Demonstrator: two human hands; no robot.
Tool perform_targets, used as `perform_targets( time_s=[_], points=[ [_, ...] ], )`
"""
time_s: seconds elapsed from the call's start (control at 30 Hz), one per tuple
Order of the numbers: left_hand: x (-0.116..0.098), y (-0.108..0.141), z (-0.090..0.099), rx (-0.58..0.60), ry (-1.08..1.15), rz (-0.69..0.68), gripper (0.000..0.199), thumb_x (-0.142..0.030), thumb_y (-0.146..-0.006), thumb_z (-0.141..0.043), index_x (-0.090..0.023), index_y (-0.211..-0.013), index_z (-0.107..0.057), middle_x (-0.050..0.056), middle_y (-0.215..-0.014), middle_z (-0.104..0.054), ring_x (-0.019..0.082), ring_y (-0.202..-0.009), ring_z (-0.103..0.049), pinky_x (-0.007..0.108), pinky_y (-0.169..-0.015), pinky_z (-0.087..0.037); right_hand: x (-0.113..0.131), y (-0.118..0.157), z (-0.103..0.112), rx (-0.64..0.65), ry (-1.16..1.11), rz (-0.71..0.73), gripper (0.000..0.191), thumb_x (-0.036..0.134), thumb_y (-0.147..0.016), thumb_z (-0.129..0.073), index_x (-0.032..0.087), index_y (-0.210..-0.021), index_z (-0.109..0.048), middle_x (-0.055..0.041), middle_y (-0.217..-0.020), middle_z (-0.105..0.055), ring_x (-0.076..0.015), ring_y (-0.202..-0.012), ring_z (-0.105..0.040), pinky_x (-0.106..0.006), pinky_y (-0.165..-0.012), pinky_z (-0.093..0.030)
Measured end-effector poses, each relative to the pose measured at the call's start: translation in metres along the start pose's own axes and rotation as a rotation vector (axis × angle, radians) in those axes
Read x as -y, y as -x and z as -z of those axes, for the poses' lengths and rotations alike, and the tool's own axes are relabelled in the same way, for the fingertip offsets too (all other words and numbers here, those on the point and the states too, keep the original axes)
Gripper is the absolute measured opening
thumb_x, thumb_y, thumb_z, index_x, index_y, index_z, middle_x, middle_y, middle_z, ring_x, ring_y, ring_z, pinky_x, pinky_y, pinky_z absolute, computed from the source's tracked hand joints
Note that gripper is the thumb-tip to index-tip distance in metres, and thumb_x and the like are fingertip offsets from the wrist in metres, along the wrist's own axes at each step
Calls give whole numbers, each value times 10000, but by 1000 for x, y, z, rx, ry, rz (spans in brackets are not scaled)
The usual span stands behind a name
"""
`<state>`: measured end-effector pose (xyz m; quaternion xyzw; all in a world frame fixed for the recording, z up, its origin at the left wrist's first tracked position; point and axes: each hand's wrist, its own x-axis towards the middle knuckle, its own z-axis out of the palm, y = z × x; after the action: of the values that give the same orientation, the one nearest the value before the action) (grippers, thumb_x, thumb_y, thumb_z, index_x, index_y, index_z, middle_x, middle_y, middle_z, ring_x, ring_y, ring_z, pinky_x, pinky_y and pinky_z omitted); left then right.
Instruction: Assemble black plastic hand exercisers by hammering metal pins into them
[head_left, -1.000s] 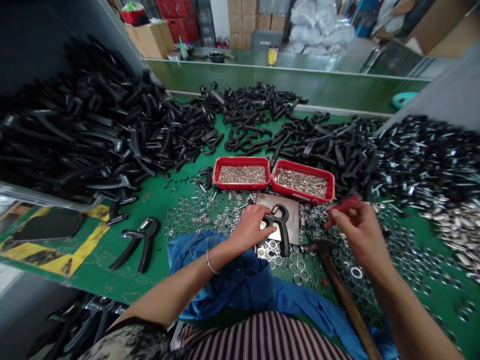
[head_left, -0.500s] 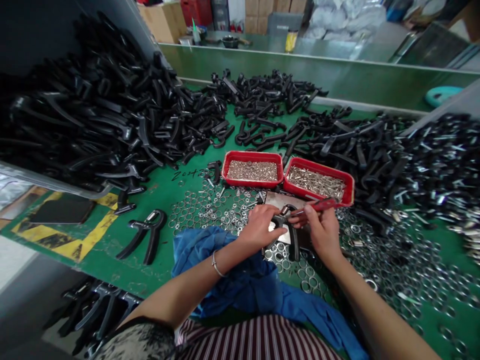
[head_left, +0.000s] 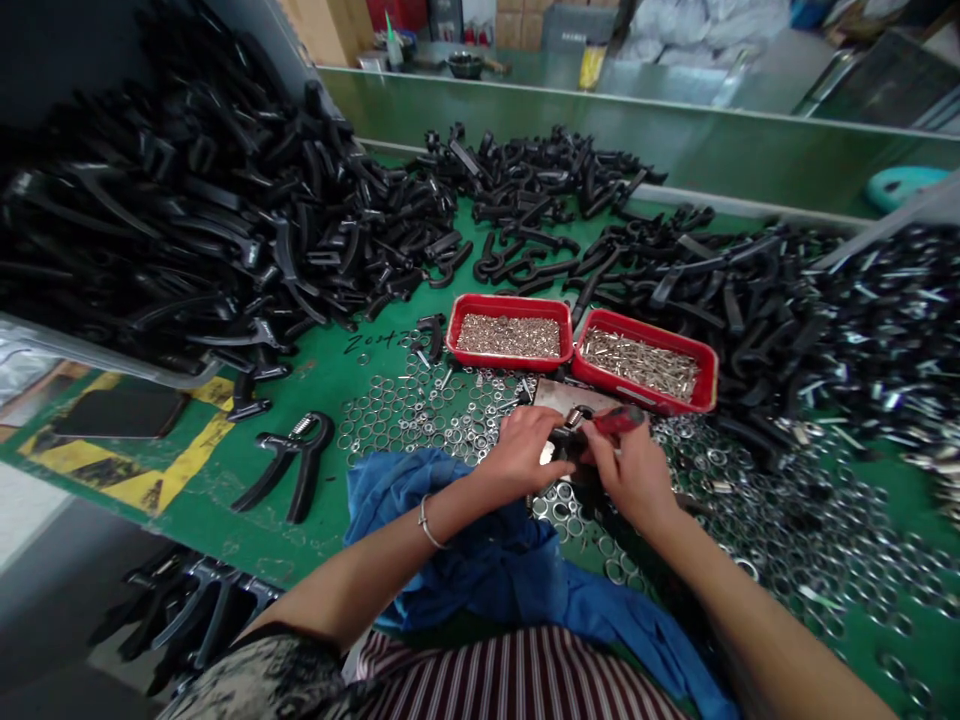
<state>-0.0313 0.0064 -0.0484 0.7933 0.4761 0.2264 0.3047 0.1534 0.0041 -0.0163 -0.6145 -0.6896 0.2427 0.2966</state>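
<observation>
Green workbench, black hand grip between left fingers and right fingers

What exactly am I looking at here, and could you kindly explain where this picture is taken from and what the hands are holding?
This view comes from one camera worn on a person's head, looking forward and down at their own bare hands. The left hand rests on a black spring hand gripper lying on a steel plate. The right hand holds a small red-handled tool close to it. On the green workbench lie heaps of black plastic handles, scattered metal rings, two red trays of small metal parts, and another gripper. A blue cloth lies in front of the person.
</observation>
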Motion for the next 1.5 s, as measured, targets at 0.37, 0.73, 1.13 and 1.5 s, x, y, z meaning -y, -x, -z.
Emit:
perform_targets(
  time_s=[0.37,0.73,1.13,1.5],
  points=[
    [-3,-1,2,0,-8,48,506,-405,-801,-719,-223,-1241,-549,70,-1331,-565,300,-1240,-464,468,-1064,-359,-19,-14,4,32,-739,-173,307,545,-935,-526,264,-998,-419,-20,-862,-735,-187,-633,-716,-321,-581,-594],
    [-7,-1,4,18,-37,60,510,-406,-799,-722,-210,-1235,-543,79,-1322,-561,302,-1240,-463,464,-1063,-356,-12,3,-1,60,38,-5,291,498,-965,-421,220,-1041,-467,-150,-971,-681,-311,-834,-691,-422,-760,-512],
    [-19,4,11,52,-165,29,539,-474,-844,-667,-192,-1285,-538,103,-1339,-548,305,-1228,-476,456,-1040,-374,5,4,43,-48,-699,34,283,518,-991,-405,285,-1110,-513,13,-704,-615,-179,-518,-565,-335,-535,-465],
    [50,-89,113,-94,-688,128,234,-186,-911,-534,-152,-1034,-730,124,-1049,-704,252,-1054,-603,373,-949,-419,-100,15,114,-134,507,68,413,578,-922,-502,237,-1109,-643,-153,-1066,-692,-335,-915,-656,-440,-716,-488]
  ],
)
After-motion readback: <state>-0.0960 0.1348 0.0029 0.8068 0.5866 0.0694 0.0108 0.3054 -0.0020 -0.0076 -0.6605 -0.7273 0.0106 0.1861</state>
